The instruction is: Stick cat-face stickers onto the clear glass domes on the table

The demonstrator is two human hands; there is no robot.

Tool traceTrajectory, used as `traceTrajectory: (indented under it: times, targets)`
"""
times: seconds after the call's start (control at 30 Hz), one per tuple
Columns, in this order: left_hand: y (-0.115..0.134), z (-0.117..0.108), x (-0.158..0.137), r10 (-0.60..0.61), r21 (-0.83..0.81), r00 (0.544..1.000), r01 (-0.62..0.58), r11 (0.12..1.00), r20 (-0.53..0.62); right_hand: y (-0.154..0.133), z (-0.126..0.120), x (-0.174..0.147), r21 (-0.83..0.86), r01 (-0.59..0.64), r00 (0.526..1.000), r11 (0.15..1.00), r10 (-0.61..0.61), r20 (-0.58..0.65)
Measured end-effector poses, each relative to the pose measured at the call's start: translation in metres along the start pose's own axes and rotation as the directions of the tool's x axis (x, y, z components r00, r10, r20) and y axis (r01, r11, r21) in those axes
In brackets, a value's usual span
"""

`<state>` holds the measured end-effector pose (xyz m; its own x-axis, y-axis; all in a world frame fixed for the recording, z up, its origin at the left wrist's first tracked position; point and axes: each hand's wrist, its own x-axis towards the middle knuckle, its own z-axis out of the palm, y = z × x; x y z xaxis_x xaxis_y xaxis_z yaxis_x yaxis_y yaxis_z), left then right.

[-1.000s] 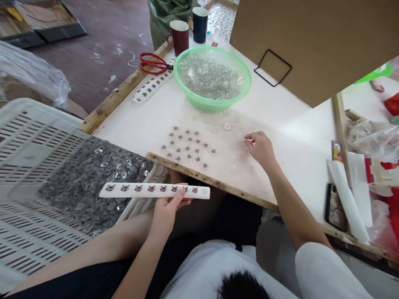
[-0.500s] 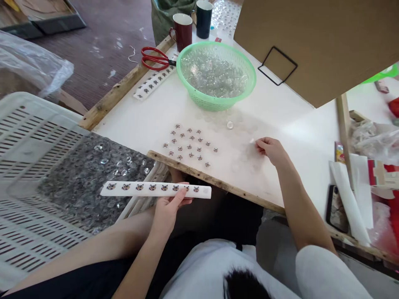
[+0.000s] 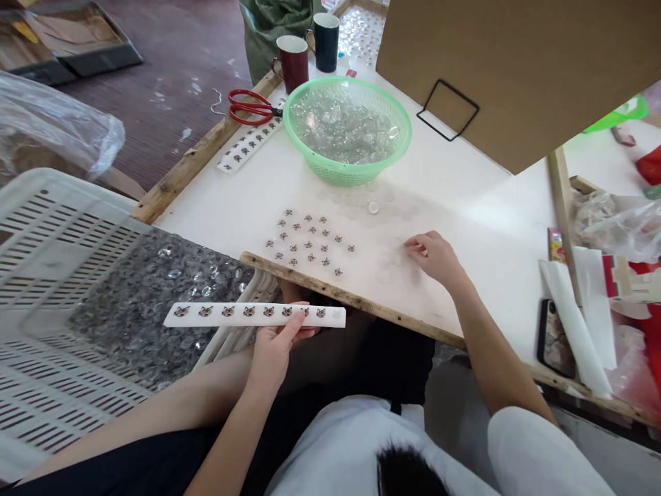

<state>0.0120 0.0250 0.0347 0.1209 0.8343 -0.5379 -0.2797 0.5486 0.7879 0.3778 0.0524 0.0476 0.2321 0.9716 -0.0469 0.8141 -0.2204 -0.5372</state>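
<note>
Basket (image 3: 347, 169) behind sticker strip (image 3: 254, 315)

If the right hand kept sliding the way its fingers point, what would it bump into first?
Probably the small clear glass domes lying just left of the right hand, then the rows of cat-face pieces on the white table. Depth is hard to judge.

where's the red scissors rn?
Head view, upper left of the white table: the red scissors lie at its far edge, left of the green basket and near the maroon mug.
</note>
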Motion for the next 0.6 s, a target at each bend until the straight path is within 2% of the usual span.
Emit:
traceTrajectory:
  times: [0.13,0.23,0.4,0.5,0.6]
  targets:
    - [0.003,0.002,-0.002,-0.009,0.002,1.0,0.009,1.0,-0.009,-0.003,-0.008,-0.001,-0.121,-0.014,0.999,0.993,0.019,0.039]
    - [0.002,0.004,-0.001,-0.018,0.001,1.0,0.018,1.0,-0.004,-0.019,-0.007,0.01,-0.116,0.028,0.999,0.993,-0.026,0.022]
    - [0.001,0.003,0.0,-0.017,-0.002,1.0,0.017,1.0,-0.009,-0.053,0.019,0.05,-0.123,0.067,0.989,0.99,-0.082,-0.121]
    - [0.004,0.003,0.0,-0.014,-0.013,0.999,0.014,1.0,-0.05,-0.059,0.035,0.067,-0.194,0.047,0.993,0.98,-0.067,-0.102]
    - [0.006,0.004,-0.001,-0.008,-0.02,0.998,0.006,1.0,-0.069,-0.057,0.043,0.072,-0.196,0.054,0.994,0.979,-0.072,-0.086]
